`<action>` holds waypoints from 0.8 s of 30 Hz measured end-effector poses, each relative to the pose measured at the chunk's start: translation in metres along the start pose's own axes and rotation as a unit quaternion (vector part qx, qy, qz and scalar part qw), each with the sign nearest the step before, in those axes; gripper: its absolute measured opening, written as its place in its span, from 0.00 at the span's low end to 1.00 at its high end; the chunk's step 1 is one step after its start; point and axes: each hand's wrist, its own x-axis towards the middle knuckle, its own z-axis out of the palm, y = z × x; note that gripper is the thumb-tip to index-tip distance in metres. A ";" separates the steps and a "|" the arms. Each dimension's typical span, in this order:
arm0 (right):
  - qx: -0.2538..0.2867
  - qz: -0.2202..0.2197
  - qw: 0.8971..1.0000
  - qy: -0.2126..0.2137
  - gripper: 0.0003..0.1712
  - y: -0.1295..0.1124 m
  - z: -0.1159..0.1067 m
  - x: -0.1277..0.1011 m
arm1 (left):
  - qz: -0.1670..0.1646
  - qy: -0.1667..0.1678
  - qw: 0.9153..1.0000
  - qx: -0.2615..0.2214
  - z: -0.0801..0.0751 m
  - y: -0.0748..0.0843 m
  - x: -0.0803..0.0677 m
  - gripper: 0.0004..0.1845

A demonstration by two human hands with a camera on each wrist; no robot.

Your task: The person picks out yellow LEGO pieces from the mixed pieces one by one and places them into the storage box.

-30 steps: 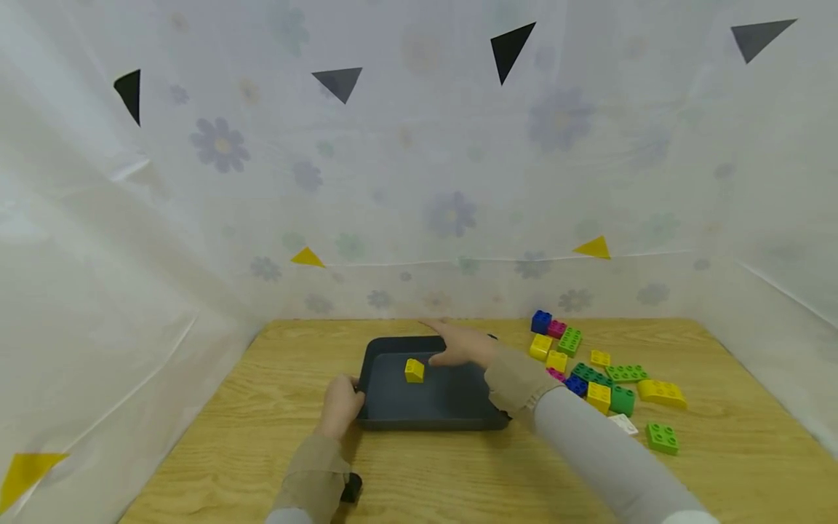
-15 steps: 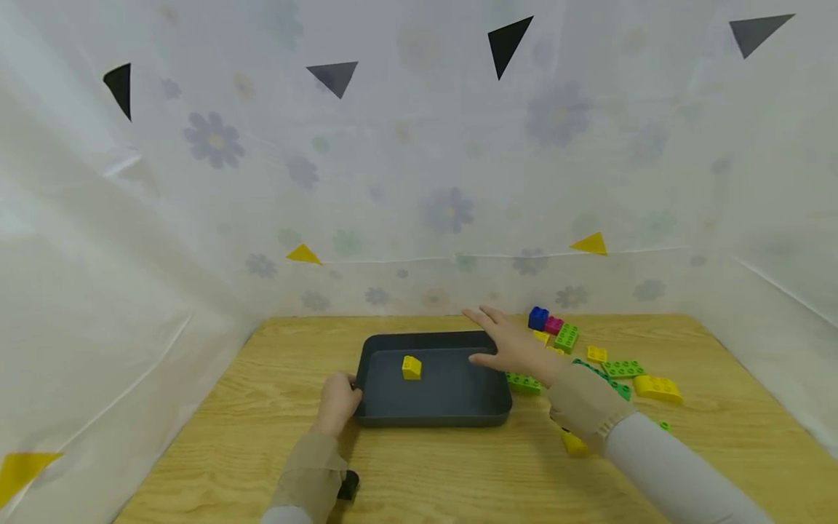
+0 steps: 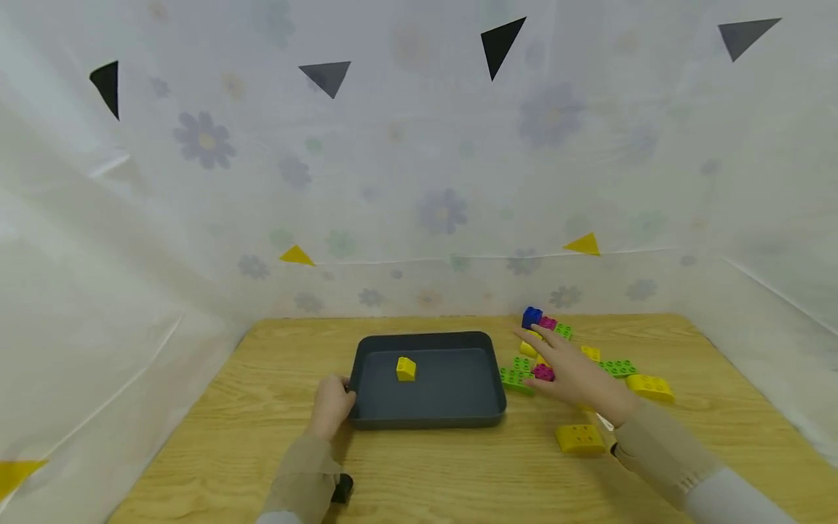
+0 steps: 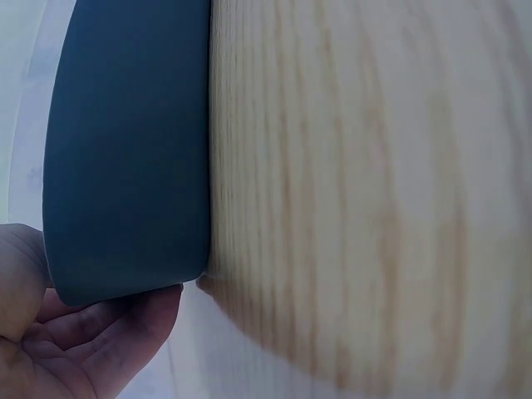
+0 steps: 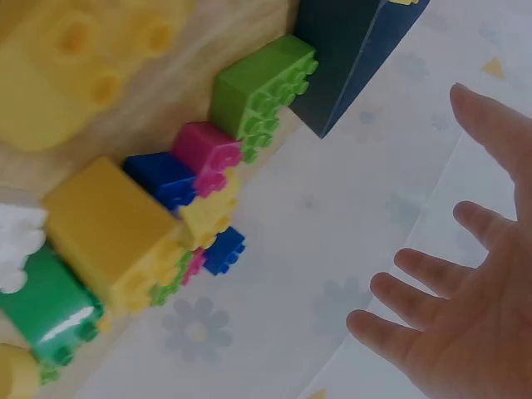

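Reaching right hand (image 3: 568,372), fingers spread and empty, over bricks (image 3: 524,378) beside tray (image 3: 428,421). Left hand (image 3: 330,404) grips tray edge. One yellow brick (image 3: 406,368) inside. We judge: pick next brick.

Right hand (image 3: 576,375) now off tray (image 3: 425,418), over bricks (image 3: 524,378).

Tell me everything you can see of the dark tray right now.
The tray is a shallow, dark grey-blue rectangle with rounded corners and a low rim, matte like plastic. It sits flat on the wooden table, left of the loose bricks. One yellow brick lies inside, left of centre. The left hand holds its near left corner. A green brick lies close against its right wall. The right hand is over the bricks, clear of it.
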 end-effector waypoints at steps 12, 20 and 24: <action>0.054 0.029 0.997 -0.056 0.34 0.007 0.007 -0.045 | -0.006 -0.001 1.000 0.000 0.000 0.001 -0.002 0.14; 0.116 0.012 0.985 -0.128 0.34 0.015 0.015 -0.062 | -0.015 -0.013 1.000 -0.015 -0.004 0.003 -0.003 0.14; 0.116 0.017 0.983 -0.138 0.28 0.018 0.019 -0.067 | -0.011 -0.018 1.000 -0.018 -0.005 0.003 -0.004 0.14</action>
